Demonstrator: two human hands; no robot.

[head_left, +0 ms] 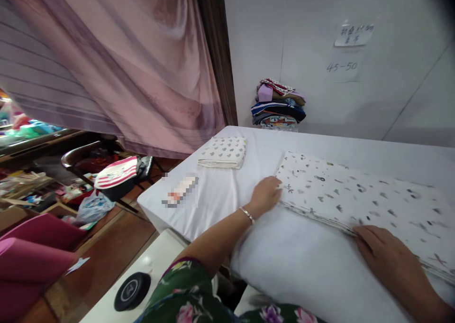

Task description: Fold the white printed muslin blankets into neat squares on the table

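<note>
Your left hand point(266, 196) pinches the cloth point(359, 195) at nine o'clock, likely steadying folds! Right hand point(391, 256) at six, grip unclear.

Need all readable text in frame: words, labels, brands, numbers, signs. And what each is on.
"45-50": handwritten on the lower sheet on the wall.
Upper sheet: two lines of handwritten characters, too blurred to read surely.
Black round object: pale circular mark, too small to read.
Pixelated item: masked, unreadable.
Long folded cloth: small printed motifs, no readable text.
</note>
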